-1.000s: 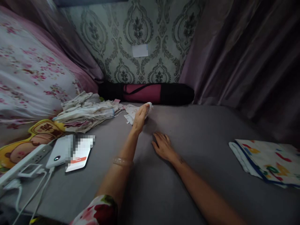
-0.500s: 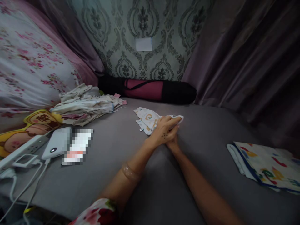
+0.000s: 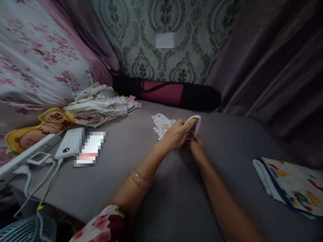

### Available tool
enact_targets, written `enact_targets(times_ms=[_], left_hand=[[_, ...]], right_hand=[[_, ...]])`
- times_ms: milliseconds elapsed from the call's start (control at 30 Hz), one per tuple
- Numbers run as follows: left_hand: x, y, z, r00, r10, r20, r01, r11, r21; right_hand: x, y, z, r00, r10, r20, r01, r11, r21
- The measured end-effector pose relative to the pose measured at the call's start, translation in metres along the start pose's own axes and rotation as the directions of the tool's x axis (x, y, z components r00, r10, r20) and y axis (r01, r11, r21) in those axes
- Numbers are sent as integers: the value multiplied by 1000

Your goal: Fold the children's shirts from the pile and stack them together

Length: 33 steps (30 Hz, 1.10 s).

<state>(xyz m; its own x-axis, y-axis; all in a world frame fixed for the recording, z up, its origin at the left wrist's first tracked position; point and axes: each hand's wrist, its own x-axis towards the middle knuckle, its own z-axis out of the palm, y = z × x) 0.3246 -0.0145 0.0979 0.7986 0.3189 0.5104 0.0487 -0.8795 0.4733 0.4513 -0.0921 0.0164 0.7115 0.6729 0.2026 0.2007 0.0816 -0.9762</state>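
A small white garment printed with coloured figures lies on the grey bed sheet, its right end lifted between my hands. My left hand, with a bangle on the forearm, grips the raised white edge, the index finger stretched along it. Below and to the right, my right hand is closed at the lower part of that same edge; its fingertips are partly hidden. The two hands are close together.
A pile of folded baby clothes lies at the back left, near a yellow cushion, a power bank and a power strip. A black and maroon rolled bag lies along the wall. At right is a folded patterned cloth.
My right hand has drawn down and right from under the left hand. The garment's right end now stands up higher. The view has shifted left.
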Motion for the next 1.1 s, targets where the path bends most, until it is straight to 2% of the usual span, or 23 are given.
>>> enact_targets(times_ms=[100,233,400,533,667,767,833,900,967,1000,1033,1067,1100], left_hand=[[0,-16,-6,999,-18,-41,12,991,-133],[0,-32,-14,988,-79,-131,35,951,-308],[-2,-32,-28,983,-158,-96,94,872,-480],[-5,-32,-40,984,-149,-99,83,872,-483],[-5,-33,-49,960,-143,-239,66,951,-303],[-3,-27,-55,909,-88,-407,59,995,-83],[-2,-20,-60,867,-41,-497,71,997,41],[-3,-13,-65,847,-38,-531,108,989,102],[-5,-9,-69,854,-98,-511,166,982,90],[-6,-9,-71,866,-151,-477,203,977,60],[-9,-10,-73,883,-212,-419,243,970,20],[-11,-11,-74,901,-272,-339,282,959,-20],[-13,-13,-76,915,-321,-243,318,947,-54]], right_hand=[[7,-17,-8,994,21,-107,-21,1000,4],[13,-36,-24,985,-11,-169,14,1000,17],[19,-53,-44,982,-21,-186,29,999,38],[16,-72,-57,983,-59,-172,67,997,43],[5,-95,-66,999,-25,-35,28,995,92],[-4,-109,-71,993,-1,115,-11,994,109],[-9,-116,-75,957,10,289,-32,997,72],[-13,-119,-78,859,47,510,-35,999,-32],[-13,-119,-80,731,130,670,9,980,-200],[-12,-117,-81,692,187,697,49,951,-304],[-11,-115,-82,686,243,686,94,905,-415],[-9,-112,-83,711,292,639,131,838,-529],[-8,-109,-85,756,328,566,147,758,-636]])
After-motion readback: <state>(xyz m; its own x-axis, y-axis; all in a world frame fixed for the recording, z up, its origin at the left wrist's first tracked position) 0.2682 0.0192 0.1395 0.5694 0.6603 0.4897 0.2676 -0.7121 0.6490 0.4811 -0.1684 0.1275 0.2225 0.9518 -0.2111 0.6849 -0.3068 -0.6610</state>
